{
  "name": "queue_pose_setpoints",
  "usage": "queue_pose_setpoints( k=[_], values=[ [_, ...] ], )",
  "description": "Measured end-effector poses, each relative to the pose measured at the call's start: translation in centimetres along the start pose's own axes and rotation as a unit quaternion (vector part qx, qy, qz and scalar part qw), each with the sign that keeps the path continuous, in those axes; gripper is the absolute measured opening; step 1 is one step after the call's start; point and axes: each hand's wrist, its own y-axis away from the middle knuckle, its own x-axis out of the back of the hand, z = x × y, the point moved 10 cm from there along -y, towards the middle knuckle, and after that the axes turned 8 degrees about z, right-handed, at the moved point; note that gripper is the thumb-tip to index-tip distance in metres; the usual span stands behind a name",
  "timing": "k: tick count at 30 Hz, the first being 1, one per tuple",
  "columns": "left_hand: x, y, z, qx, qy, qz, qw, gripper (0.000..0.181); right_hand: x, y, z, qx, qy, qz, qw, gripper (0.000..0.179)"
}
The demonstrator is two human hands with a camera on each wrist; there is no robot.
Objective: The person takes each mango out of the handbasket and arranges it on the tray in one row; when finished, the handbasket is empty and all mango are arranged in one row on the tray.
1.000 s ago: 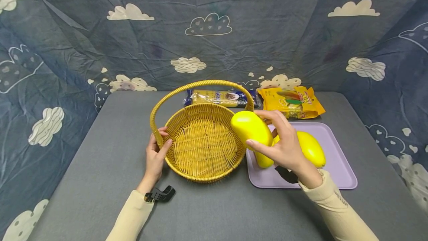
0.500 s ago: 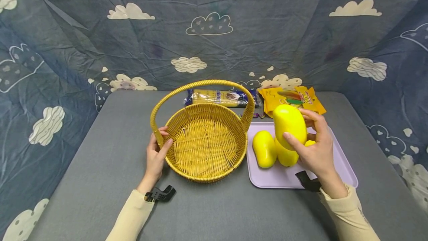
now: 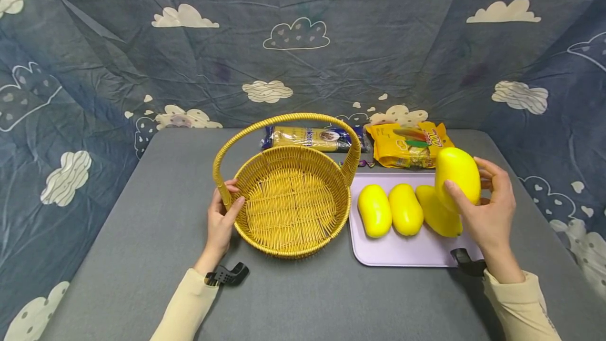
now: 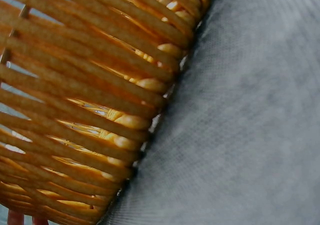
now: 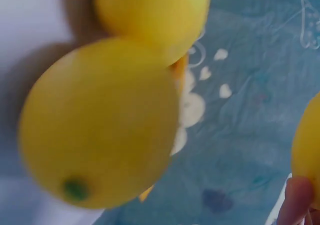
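Observation:
A yellow mango point(image 3: 457, 177) is held up by my right hand point(image 3: 492, 209), thumb on the near side and fingers behind, above the right end of the lilac tray point(image 3: 397, 257). Three more mangoes lie side by side on that tray: a left one point(image 3: 375, 210), a middle one point(image 3: 406, 209) and a right one point(image 3: 437, 213), partly covered by the held fruit. My left hand point(image 3: 221, 225) grips the left side of the round wicker basket point(image 3: 291, 252) where its tall handle joins the rim. Inside the basket only bare weave shows. The left wrist view shows its woven wall point(image 4: 85, 85) close up.
Behind the basket lies a blue and yellow plastic packet point(image 3: 307, 139). To its right is a yellow bag point(image 3: 409, 146) with a mango picture. A small purple wrapped piece point(image 3: 364, 163) lies between basket and bag. A cloud-patterned cloth point(image 3: 293, 67) hangs behind the grey table.
My right hand has carried the mango rightward from beside the basket's rim to the tray's right end, uncovering the other mangoes. The left hand and basket have stayed put.

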Motion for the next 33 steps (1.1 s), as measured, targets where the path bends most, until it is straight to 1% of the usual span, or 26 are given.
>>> queue_pose_setpoints(
  k=[7, 13, 16, 19, 25, 33],
  values=[
    [0.0, 0.0, 0.1, 0.001, -0.002, -0.001, 1.0, 0.02, 1.0, -0.3, 3.3, -0.037, 0.023, 0.012, 0.999, 0.062],
    [-0.1, 0.0, 0.1, 0.0, -0.001, -0.002, 1.0, 0.021, 1.5, -0.3, 5.6, -0.066, 0.061, 0.002, 0.996, 0.061],
    [-0.1, 0.0, 0.1, -0.001, 0.001, -0.003, 1.0, 0.021, 1.7, -0.3, 6.8, -0.092, 0.086, -0.01, 0.992, 0.062],
    [-0.1, 0.0, 0.1, -0.001, 0.002, -0.005, 1.0, 0.021, 1.6, -0.2, 8.0, -0.116, 0.119, -0.03, 0.9857, 0.063],
    [-0.1, 0.0, 0.1, -0.001, 0.004, -0.006, 1.0, 0.022, 1.4, -0.1, 9.8, -0.145, 0.159, -0.076, 0.9736, 0.067],
    [-0.1, 0.0, 0.1, -0.004, 0.006, -0.008, 0.9999, 0.021, 0.9, 0.3, 11.1, -0.156, 0.194, -0.132, 0.9595, 0.073]
  ],
)
